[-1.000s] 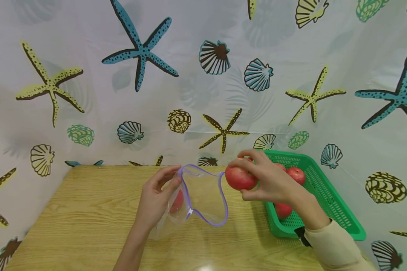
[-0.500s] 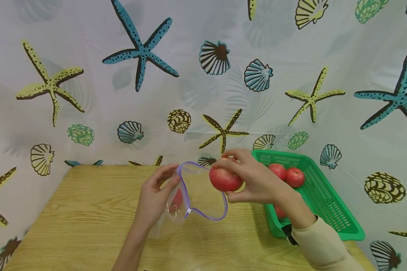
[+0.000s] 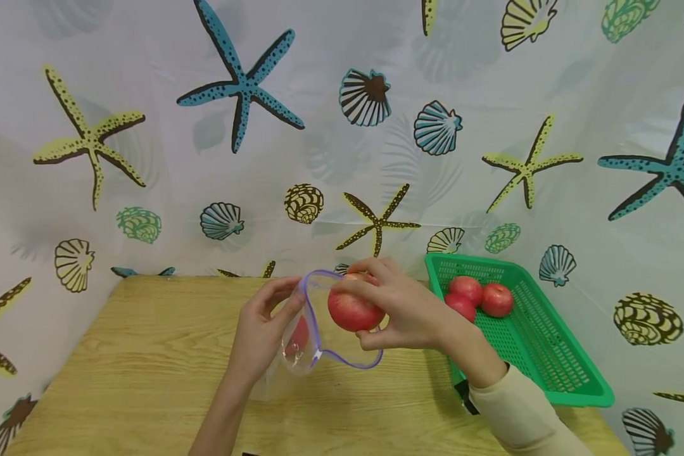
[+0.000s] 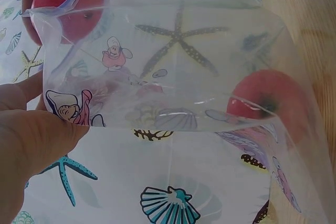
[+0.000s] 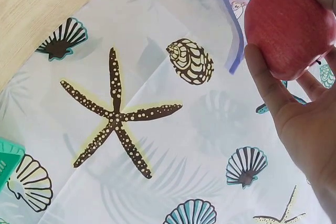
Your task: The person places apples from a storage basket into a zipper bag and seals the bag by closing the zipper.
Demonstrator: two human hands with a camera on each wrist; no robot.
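Observation:
My left hand [image 3: 266,332] pinches the rim of a clear zip bag [image 3: 319,345] whose mouth, edged in purple, gapes to the right. Inside the bag lies one red apple [image 4: 270,100], seen through the printed plastic in the left wrist view. In my right hand [image 3: 401,310] is another red apple [image 3: 353,307], gripped between thumb and fingers right at the bag's mouth; it overlaps the purple edge in the head view. The right wrist view shows this held apple [image 5: 289,30] beside the purple strip [image 5: 236,40].
A green plastic basket [image 3: 547,329] stands on the right of the wooden table [image 3: 165,354]. It holds several red apples [image 3: 496,299] in its back left part. Behind the table hangs a white curtain [image 3: 319,152] printed with starfish and shells.
My right hand has carried its apple leftward from beside the basket to the bag's mouth. The left hand and the bag have stayed nearly in place.

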